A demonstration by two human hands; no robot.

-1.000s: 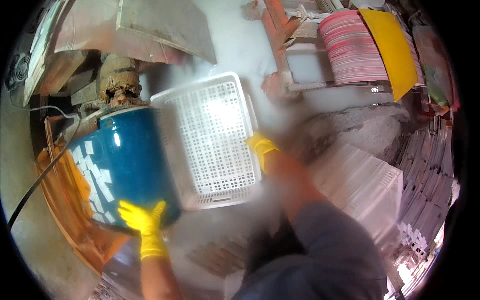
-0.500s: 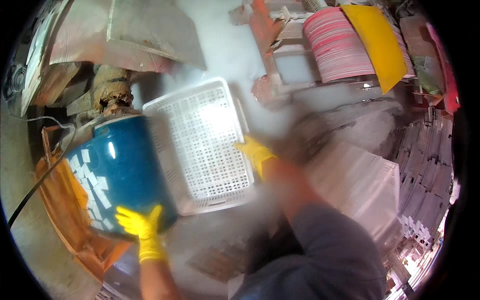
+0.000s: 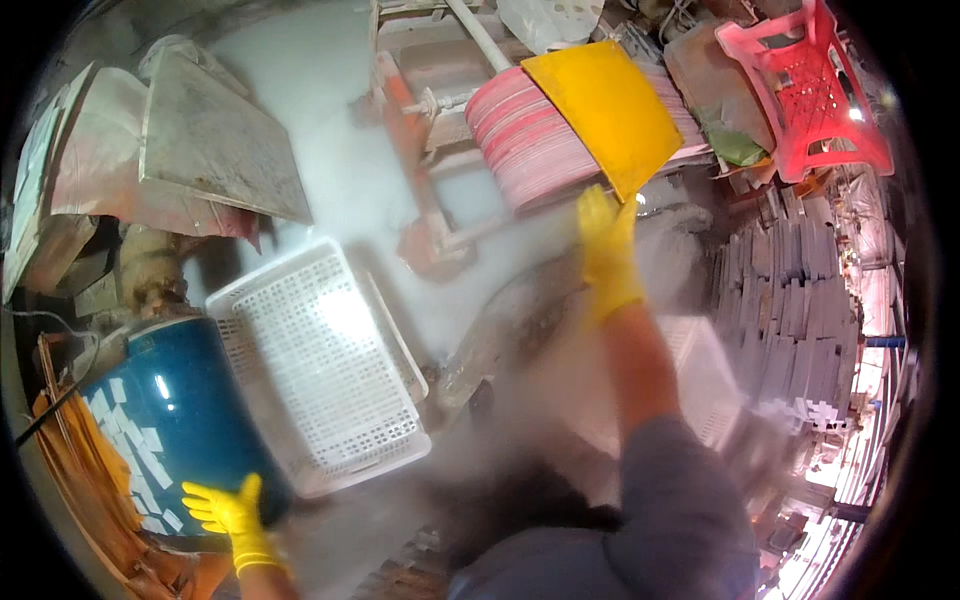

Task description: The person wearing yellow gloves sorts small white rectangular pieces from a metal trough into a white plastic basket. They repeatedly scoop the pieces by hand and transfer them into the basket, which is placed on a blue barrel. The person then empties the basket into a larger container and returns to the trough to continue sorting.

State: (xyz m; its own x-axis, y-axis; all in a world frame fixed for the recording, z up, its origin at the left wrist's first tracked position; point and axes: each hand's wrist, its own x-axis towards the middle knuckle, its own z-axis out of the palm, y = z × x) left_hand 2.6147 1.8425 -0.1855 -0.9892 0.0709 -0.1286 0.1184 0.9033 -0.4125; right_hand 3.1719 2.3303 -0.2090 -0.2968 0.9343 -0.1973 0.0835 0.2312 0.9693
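My left hand (image 3: 228, 508), in a yellow rubber glove, has its fingers spread at the lower edge of a blue drum-like cylinder (image 3: 205, 400). White rectangular pieces (image 3: 135, 445) lie scattered on the cylinder's left side. My right hand (image 3: 608, 250), gloved the same way, reaches forward with fingers stretched out. Its fingertips are by the lower corner of a curved yellow sheet (image 3: 608, 110); whether they touch it I cannot tell. The sheet lies over a row of pink and white discs (image 3: 525, 140). Between cylinder and discs is a white perforated plastic basket (image 3: 335, 375), apparently stacked on another.
A red plastic stool (image 3: 805, 90) sits at the far right. Below it stand stacks of grey slabs (image 3: 780, 300). A pale crate (image 3: 705, 380) is beside my right forearm. Boards (image 3: 215, 140) lean at the far left. An orange-red frame (image 3: 420, 190) holds the discs.
My right hand has left the basket's right edge and moved right and forward to the yellow sheet. The view has turned right, bringing the red stool in. My left hand stays by the cylinder.
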